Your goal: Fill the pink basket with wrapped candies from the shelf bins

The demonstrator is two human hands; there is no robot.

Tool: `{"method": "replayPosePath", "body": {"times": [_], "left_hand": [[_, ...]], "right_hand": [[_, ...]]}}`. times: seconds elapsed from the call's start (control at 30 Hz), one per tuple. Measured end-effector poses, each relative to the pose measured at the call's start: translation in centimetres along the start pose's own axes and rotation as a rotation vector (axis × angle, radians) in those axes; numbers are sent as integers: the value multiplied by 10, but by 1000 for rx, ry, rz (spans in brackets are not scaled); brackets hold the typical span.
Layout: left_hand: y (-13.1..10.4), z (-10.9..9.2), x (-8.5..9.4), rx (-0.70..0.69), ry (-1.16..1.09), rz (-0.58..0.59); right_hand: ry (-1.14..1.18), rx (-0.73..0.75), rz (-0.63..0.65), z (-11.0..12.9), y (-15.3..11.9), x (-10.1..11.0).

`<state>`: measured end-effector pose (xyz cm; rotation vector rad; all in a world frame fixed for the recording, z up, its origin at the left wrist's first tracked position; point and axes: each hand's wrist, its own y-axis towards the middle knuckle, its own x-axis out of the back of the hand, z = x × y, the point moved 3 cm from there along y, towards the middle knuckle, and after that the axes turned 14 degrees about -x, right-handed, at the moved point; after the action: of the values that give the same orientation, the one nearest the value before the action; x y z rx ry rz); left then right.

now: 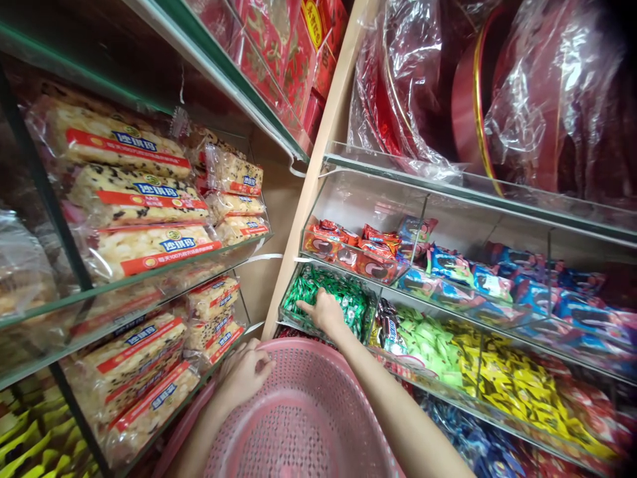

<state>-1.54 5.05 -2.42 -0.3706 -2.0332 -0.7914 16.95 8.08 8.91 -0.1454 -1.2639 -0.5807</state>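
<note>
Nearest is a pink perforated basket [311, 346]; judged light, slightly flexible plastic, best held by its rim. The left grip [246, 372], a bare hand, appears clamped on the rim's left side, thumb inward. Beyond the far rim, the right grip [326, 312] touches green-wrapped candies [355, 299] in a clear bin [297, 320]; one digit points out, but whether the others are closed on any candy cannot be told. Candies judged small, light and slippery; take by pinching wrappers or scooping the top layer. Obstructions: the bin's front wall and red-wrapped packets [381, 240] in the compartment above, limiting headroom. Alongside: sachima bars [159, 249] at left; light-green packets [430, 348] and yellow packets [527, 392] at right. Uppermost: a gold-edged red container [468, 99] beside crinkled film.
</note>
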Motion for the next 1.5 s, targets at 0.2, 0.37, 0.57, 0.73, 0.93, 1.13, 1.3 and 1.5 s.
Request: {"method": "replayPosePath", "body": {"times": [0.2,0.37,0.57,0.73,0.93,1.13,1.3,1.5], "left_hand": [[0,1,0,-2,-5,-3],[-1,2,-2,0,-1,-14],[0,2,-2,-10,0,-14],[0,3,-2,-15,1,-12],[0,3,-3,-19,-3,-23],[0,4,-4,-18,-4,-17],[1,2,-1,-10,0,-7],[1,-2,3,15,7,11]], "right_hand": [[82,56,50,6,9,-16],[117,36,89,-2,21,-19],[-27,32,15,10,4,-7],[-151,58,-32,24,-9,-6],[-202,51,-16,30,-5,-10],[-183,38,34,30,-3,-9],[-108,68,-53,24,-1,-2],[-94,89,-108,13,2,-2]]}}
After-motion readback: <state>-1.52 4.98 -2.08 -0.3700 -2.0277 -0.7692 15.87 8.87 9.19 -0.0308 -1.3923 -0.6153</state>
